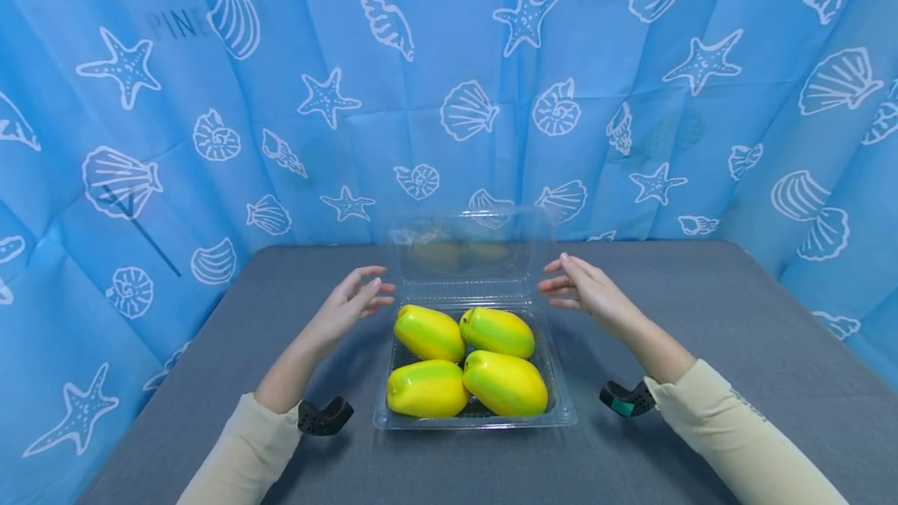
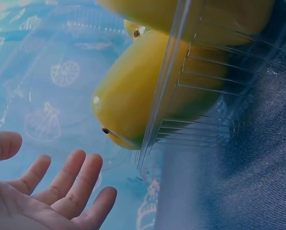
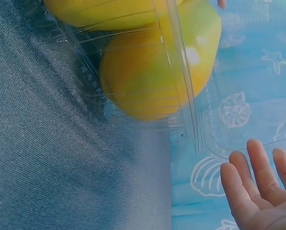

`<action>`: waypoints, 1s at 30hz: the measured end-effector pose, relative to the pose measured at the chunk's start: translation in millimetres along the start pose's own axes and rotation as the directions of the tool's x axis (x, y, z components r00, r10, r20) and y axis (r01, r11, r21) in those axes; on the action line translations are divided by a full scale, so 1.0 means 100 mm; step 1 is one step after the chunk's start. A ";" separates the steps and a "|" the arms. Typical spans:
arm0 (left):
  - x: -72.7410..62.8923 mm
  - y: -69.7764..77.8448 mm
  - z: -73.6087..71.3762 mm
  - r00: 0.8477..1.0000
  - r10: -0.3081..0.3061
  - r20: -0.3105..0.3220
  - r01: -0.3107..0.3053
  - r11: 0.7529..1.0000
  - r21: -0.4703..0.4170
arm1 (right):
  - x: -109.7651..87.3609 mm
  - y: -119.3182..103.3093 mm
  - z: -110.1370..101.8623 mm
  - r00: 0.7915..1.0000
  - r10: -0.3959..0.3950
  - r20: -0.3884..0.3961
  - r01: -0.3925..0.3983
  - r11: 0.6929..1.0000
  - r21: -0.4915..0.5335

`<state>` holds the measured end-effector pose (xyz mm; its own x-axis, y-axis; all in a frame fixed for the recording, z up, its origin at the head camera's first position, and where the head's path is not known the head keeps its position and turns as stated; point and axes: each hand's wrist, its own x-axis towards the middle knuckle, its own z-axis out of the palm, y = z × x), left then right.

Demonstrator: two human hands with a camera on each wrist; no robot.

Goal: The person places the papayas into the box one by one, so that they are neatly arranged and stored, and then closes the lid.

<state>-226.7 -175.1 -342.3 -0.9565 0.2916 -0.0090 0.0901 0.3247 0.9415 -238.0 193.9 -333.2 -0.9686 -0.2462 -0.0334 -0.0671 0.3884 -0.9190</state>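
Observation:
A clear plastic clamshell box [image 1: 477, 422] sits on the table, its lid [image 1: 463, 256] raised upright at the back. Several yellow-green mangoes [image 1: 429, 388] lie in its base in two rows. My left hand [image 1: 347, 306] is beside the left hinge end, fingers spread, palm toward the box. On the other side, my right hand [image 1: 585, 291] hovers by the lid's right edge with fingers loosely extended. Both wrist views show bare palms, the left hand's fingers [image 2: 83, 187] and the right hand's fingers [image 3: 257, 177] apart from the box's rim.
A grey cloth covers the table [image 1: 701, 310] under the box. Behind it hangs a blue curtain [image 1: 449, 45] with white shells and starfish. Black wrist mounts [image 1: 326, 417] stick out from both cream sleeves [image 1: 238, 443], low beside the box.

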 end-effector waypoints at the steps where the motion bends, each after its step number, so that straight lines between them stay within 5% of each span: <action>1: 0.00 0.00 0.00 1.000 -0.003 0.001 0.003 1.000 -0.002 | 0.00 0.00 0.00 1.000 0.004 0.000 -0.004 1.000 0.000; 13: -0.04 0.02 -0.03 0.999 0.011 0.037 -0.010 1.000 -0.011 | -0.04 -0.02 -0.01 1.000 0.023 0.021 -0.023 1.000 -0.009; 30: -0.07 0.09 -0.03 0.998 -0.056 0.002 0.056 0.997 0.044 | -0.10 -0.05 -0.04 0.995 0.006 0.095 -0.003 1.000 -0.030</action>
<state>-220.2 -176.9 -332.2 -0.9596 0.2745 -0.0621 0.0488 0.3794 0.9239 -228.9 197.9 -327.2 -0.9418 -0.3275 -0.0760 -0.0714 0.4157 -0.9067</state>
